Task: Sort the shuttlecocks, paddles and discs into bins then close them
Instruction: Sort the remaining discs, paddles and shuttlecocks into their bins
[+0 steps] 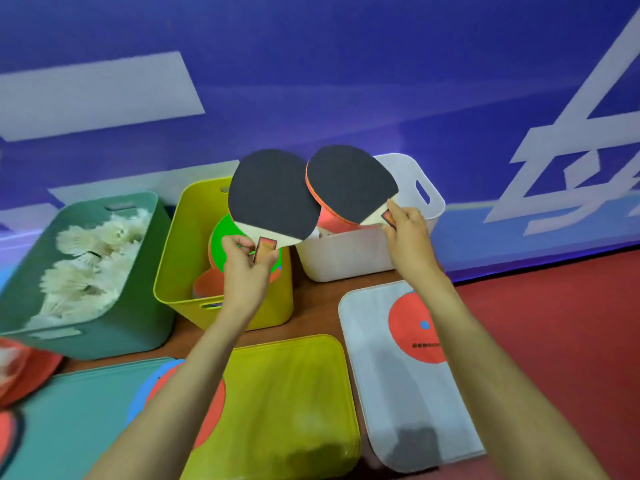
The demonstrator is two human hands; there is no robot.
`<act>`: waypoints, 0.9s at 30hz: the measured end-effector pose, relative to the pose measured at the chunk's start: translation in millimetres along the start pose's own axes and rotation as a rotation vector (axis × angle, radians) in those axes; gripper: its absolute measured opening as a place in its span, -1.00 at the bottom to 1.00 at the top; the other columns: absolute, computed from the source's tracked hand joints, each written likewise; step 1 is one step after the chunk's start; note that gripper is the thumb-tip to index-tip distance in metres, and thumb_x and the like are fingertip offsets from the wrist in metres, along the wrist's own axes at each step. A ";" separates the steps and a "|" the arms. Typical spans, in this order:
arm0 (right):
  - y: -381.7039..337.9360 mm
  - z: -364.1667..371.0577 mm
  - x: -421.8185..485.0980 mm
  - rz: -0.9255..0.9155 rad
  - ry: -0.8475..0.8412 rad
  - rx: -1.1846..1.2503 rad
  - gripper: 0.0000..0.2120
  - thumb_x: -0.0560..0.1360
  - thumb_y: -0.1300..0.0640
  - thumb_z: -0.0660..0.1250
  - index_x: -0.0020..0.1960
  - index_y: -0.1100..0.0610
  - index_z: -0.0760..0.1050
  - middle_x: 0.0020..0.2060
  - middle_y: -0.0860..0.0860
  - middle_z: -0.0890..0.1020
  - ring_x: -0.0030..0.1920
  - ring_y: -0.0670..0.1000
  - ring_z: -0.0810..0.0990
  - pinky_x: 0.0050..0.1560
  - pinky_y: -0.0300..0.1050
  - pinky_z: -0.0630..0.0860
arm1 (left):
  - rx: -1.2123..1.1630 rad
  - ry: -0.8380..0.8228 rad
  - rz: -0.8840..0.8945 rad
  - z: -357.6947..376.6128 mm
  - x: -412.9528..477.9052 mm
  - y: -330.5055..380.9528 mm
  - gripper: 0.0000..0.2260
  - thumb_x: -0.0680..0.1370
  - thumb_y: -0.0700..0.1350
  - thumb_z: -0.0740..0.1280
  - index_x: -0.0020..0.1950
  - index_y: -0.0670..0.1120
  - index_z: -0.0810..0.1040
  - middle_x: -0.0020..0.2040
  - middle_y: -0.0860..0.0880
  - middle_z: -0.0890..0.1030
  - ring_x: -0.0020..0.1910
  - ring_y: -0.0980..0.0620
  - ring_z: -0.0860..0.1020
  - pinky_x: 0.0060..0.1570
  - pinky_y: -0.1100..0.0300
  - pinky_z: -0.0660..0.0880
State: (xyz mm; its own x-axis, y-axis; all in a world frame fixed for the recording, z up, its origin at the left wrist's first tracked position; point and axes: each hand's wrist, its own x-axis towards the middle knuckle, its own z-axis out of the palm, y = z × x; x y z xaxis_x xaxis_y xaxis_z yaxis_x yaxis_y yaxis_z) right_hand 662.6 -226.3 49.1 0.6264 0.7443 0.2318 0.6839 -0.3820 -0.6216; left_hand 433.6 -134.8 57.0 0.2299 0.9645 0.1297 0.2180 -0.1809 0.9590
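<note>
My left hand point(244, 268) grips the handle of a black-faced paddle point(272, 194), held upright over the yellow bin point(180, 244). In my right hand point(408, 233) is a second black paddle point(349, 183) with an orange back, pinched by its handle above the white bin point(346, 258). Green and orange discs point(221, 237) lie in the yellow bin. A green bin point(138, 306) at the left is full of white shuttlecocks point(90, 258). More red paddle faces show inside the white bin.
Three lids lie in front of the bins: a teal lid point(79, 420), a yellow lid point(294, 403) and a white lid point(384, 403). A red disc point(412, 327) rests on the white lid, another point(211, 410) lies between the teal and yellow lids. A blue wall stands behind.
</note>
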 end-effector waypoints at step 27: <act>71.8 68.8 187.8 0.072 -0.798 -0.513 -0.60 0.40 0.15 0.44 0.18 0.19 0.42 0.12 0.15 0.53 0.05 0.13 0.50 0.02 -0.06 0.44 | 0.038 -0.440 -0.344 88.1 150.1 -10.0 -0.60 0.43 -0.31 0.41 0.03 -0.07 0.22 -0.15 -0.09 0.43 -0.16 -0.04 0.51 -0.16 0.08 0.48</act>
State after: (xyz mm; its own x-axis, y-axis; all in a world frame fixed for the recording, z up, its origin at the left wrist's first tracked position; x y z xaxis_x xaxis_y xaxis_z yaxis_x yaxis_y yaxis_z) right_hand 803.6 -76.3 -3.5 0.3624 0.7917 -0.4918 0.8535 -0.4939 -0.1660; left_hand 549.5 -5.1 44.6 0.5114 0.7997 -0.3146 0.3825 0.1160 0.9166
